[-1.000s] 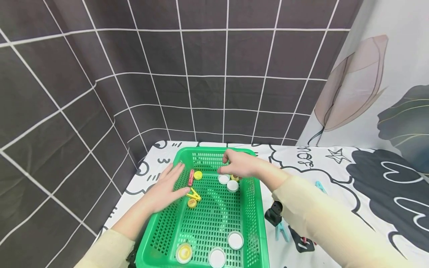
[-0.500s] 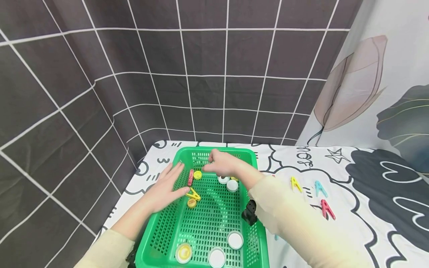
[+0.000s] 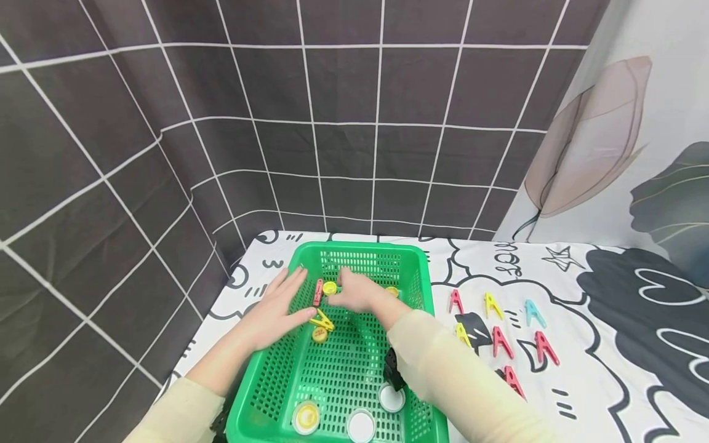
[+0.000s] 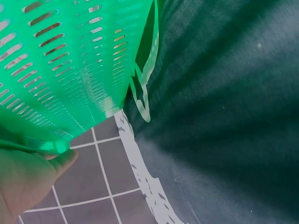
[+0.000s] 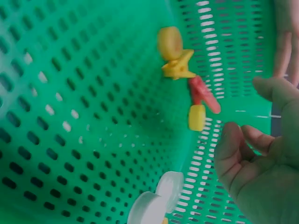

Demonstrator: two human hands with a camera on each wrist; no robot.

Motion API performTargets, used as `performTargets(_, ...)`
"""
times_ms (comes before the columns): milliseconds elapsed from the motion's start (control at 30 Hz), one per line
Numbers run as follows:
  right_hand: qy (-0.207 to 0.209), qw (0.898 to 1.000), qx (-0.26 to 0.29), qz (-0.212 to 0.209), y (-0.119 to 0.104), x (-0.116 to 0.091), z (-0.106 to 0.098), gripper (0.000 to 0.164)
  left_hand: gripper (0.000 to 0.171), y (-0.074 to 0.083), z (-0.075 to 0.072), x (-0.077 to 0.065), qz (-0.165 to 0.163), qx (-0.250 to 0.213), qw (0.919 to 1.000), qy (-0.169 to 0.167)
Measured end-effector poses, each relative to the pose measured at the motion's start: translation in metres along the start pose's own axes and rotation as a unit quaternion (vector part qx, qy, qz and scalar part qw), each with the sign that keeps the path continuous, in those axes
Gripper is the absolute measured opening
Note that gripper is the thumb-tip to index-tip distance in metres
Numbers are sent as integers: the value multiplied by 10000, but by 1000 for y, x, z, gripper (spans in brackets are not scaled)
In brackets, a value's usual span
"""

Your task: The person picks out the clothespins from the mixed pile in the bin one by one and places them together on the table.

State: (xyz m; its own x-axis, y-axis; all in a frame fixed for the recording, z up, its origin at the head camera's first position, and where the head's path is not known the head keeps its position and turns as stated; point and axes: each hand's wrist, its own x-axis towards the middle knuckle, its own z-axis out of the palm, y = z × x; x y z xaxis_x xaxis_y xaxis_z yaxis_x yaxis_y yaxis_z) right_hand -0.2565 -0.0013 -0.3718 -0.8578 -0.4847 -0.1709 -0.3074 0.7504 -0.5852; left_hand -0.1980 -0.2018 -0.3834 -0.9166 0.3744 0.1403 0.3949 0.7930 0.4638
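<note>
In the head view my left hand point(image 3: 277, 311) rests on the left rim of a green plastic basket point(image 3: 429, 277), fingers straight. My right hand point(image 3: 357, 290) is over the basket's far half, fingers loosely bent and holding nothing. Close to its fingertips are a yellow bottle cap point(image 3: 329, 288) and a red clothespin point(image 3: 318, 292). Below these lie a yellow clothespin point(image 3: 322, 320) and a darker yellow cap point(image 3: 319, 334). The right wrist view shows a gap between thumb and fingers, with the red clothespin point(image 5: 204, 94) and yellow cap point(image 5: 196, 117) just beyond.
Near the basket's front are white caps point(image 3: 361, 426) and a white cap with a yellow centre point(image 3: 306, 417). Another yellow cap point(image 3: 392, 291) sits at the far right inside. Several red clothespins point(image 3: 501, 342), yellow clothespins point(image 3: 492, 305) and a blue clothespin point(image 3: 534, 313) lie on the patterned cloth.
My right hand has moved left and slightly lower, from above the white caps toward the red clothespin and yellow cap. The clothespins on the right have come into view. My left hand stays put.
</note>
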Motion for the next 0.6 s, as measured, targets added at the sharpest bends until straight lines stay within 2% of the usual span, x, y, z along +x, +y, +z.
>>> performTargets(267, -49, 9999, -110, -80, 0, 9, 18, 59, 78, 1, -1, 1, 21, -38, 10000, 21)
performTargets(600, -251, 9967, -766, -47, -1, 15, 37, 69, 77, 0, 1, 0, 3, -35, 10000, 55)
